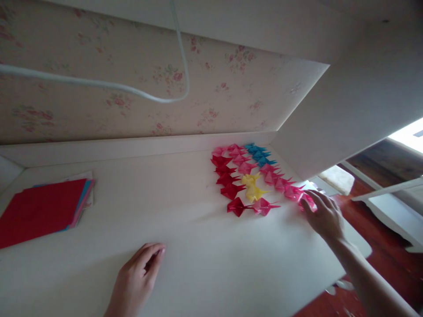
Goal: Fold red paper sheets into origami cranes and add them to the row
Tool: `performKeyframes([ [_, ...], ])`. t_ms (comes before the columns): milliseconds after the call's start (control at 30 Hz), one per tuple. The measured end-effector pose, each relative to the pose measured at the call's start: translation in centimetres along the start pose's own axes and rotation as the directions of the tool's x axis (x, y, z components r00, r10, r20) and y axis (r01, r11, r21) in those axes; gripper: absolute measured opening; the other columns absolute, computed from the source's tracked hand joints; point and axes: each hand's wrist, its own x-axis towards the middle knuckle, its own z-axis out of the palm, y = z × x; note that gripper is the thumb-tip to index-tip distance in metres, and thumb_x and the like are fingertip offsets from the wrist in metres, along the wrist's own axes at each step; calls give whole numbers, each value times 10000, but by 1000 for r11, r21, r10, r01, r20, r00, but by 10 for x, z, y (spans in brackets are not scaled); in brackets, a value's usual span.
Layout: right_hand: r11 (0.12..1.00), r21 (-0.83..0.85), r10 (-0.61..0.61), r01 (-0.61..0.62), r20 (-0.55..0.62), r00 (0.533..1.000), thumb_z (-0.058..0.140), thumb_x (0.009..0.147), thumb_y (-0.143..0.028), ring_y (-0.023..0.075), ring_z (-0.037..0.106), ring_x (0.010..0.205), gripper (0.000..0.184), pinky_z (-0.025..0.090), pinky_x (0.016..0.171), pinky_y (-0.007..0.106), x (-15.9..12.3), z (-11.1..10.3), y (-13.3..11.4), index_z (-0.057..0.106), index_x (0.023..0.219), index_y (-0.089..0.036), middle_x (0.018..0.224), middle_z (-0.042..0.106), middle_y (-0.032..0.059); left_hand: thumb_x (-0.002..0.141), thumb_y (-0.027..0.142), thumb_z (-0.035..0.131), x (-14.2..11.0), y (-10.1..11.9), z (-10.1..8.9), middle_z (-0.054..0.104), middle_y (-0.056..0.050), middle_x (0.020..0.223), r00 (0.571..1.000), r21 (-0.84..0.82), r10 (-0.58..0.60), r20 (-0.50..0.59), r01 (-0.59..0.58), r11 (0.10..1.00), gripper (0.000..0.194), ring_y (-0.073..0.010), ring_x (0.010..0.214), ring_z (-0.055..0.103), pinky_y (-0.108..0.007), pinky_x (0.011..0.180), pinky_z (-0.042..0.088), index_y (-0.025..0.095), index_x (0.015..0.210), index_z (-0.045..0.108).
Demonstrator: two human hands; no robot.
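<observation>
Several folded paper cranes stand in rows at the right of the white desk (185, 198). They include red cranes (231, 190), yellow cranes (254, 193), blue cranes (259, 154) and pink cranes (273, 177). My right hand (325, 215) reaches to the near end of the rightmost row, thumb and fingers around a bright pink paper crane (308, 201), which they partly hide. Closer to me, at the left, my left hand (140, 273) rests on the desk with its fingers curled and thumb against them; nothing shows in it.
A stack of coloured paper (42, 211), red on top, lies at the desk's left. A white cable (132, 90) hangs before the floral wall (218, 101). On the right rises a white side panel (337, 114), and beyond the desk edge is a reddish wooden floor (390, 264).
</observation>
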Motion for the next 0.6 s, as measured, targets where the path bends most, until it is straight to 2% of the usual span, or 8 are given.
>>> performKeyframes([
  [133, 995, -64, -63, 74, 160, 985, 457, 964, -476, 339, 580, 1199, 415, 415, 1047, 521, 35, 9, -25, 598, 1299, -276, 1355, 606, 91, 949, 382, 536, 1, -1, 1, 761, 0, 876, 1000, 2, 7, -6, -7, 1000, 212, -149, 772, 742, -189, 701, 586, 247, 937, 699],
  [200, 994, -76, -58, 82, 273, 960, 455, 945, -523, 335, 577, 1207, 461, 369, 1076, 551, 52, 18, -31, 548, 1342, -305, 1402, 573, 79, 949, 377, 536, 1, -1, 1, 762, 4, 876, 1000, 9, 7, -10, -7, 1000, 207, -148, 781, 743, -185, 710, 585, 249, 940, 699],
  [267, 994, -53, -72, 98, 356, 932, 467, 922, -552, 318, 582, 1209, 477, 369, 1074, 552, 66, 28, -32, 526, 1349, -346, 1401, 580, 50, 950, 374, 534, 0, 0, 1, 763, 5, 873, 1000, 13, 6, -15, -5, 1000, 207, -147, 780, 744, -183, 708, 586, 250, 939, 699],
  [367, 993, -35, -88, 110, 389, 917, 489, 902, -549, 313, 606, 1177, 467, 424, 1023, 535, 79, 42, -26, 543, 1332, -374, 1366, 612, 33, 954, 372, 526, 1, 1, 0, 764, 4, 862, 1000, 16, 1, -27, -1, 1000, 214, -146, 765, 745, -179, 697, 588, 249, 927, 699],
  [500, 995, -59, -54, 85, 404, 913, 445, 920, -492, 341, 639, 1120, 471, 497, 918, 512, 84, 52, -13, 570, 1329, -294, 1370, 607, 102, 960, 374, 518, 1, 1, 0, 765, 4, 856, 999, 14, 11, -34, -11, 1000, 221, -139, 758, 746, -164, 694, 585, 249, 924, 697],
  [600, 995, -69, -33, 67, 413, 910, 466, 898, -534, 349, 646, 1106, 523, 521, 879, 491, 85, 50, -9, 569, 1330, -257, 1350, 620, 121, 959, 382, 523, 1, -1, 1, 766, 7, 851, 998, 19, 34, -52, -33, 999, 217, -134, 754, 748, -155, 703, 583, 253, 929, 695],
])
